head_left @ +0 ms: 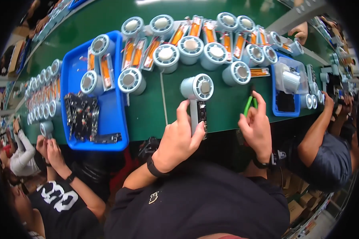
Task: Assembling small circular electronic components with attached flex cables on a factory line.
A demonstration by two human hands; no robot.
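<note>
My left hand point(174, 140) is closed around the handle of a light-blue handheld fan point(202, 87). Its round, slotted head with a grey centre disc points away from me. A narrow black circuit board point(202, 113) lies along the open handle, and my left thumb is beside its lower end. To the right, my right hand point(257, 129) is closed on green-handled pliers point(248, 105), their dark tips pointing toward the table. The pliers are apart from the fan. Another fan point(236, 73) lies just beyond the right hand.
Several fans with orange-wrapped parts in their handles line the green table point(155, 115). On the left, a blue tray point(124, 131) bears dark circuit boards point(81, 115) and fans. At right stands a smaller blue tray point(275, 105) with a clear container point(301, 65). Co-workers sit on both sides.
</note>
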